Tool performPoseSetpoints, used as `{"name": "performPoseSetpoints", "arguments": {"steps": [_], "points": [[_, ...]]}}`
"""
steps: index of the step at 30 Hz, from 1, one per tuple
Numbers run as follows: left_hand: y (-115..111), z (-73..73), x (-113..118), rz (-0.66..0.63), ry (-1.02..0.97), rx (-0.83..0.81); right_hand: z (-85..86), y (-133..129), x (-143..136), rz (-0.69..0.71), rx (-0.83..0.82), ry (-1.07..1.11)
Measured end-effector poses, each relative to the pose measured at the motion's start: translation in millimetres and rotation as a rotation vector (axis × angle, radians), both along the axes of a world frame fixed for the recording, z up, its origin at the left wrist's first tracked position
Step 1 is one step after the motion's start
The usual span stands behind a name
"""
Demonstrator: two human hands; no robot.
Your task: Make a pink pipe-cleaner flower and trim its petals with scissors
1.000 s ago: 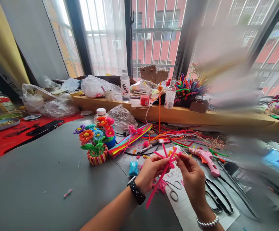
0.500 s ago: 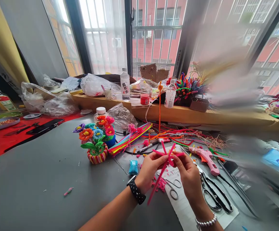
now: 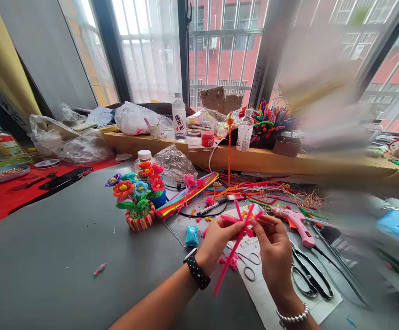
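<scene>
Pink pipe cleaners (image 3: 227, 263), crossed into a star shape with one long stem hanging down to the left, are pinched between my two hands. My left hand (image 3: 216, 240) grips them near the crossing with thumb and fingertips. From the other side my right hand (image 3: 274, 243) pinches the same piece, its thumb close to the centre. Below the hands lie a white paper (image 3: 259, 293), small scissors (image 3: 249, 266) and pink fuzzy scraps (image 3: 232, 262). Large scissors (image 3: 311, 275) rest right of my right hand.
A pink glue gun (image 3: 297, 222) with its cord lies to the right. Left of the hands stand a pot of pipe-cleaner flowers (image 3: 139, 215), a bundle of coloured pipe cleaners (image 3: 189, 195) and a small blue packet (image 3: 191, 236). Bottles (image 3: 179, 119) line the wooden ledge (image 3: 268, 162) behind.
The fingers of my right hand have shifted slightly around the centre of the pink pipe cleaners, whose arms have turned a little. The camera view has moved slightly.
</scene>
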State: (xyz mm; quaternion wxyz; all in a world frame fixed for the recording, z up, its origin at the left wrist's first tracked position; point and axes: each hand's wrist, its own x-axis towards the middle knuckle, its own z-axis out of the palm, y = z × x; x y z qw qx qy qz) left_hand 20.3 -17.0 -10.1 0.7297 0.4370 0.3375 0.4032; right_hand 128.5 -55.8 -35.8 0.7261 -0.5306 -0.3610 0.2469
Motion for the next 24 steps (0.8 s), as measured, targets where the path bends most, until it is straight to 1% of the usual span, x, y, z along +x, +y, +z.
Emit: {"name": "performPoseSetpoints", "arguments": {"steps": [7, 14, 20, 24], "points": [[2.6, -4.2, 0.6, -0.004, -0.028, -0.018, 0.3, -3.7, 3.7, -0.017, -0.023, -0.304], [4.5, -3.9, 1.4, 0.018, -0.029, -0.063, -2.4, -3.4, 8.5, -0.027, -0.023, -0.538], [7.3, -7.9, 1.3, 0.025, -0.040, -0.064, 1.2, -3.9, 9.5, -0.038, -0.015, -0.671], [8.2, -8.0, 0.5, 0.024, -0.042, -0.065, 1.2, -4.0, 10.4, -0.023, -0.014, -0.719]]}}
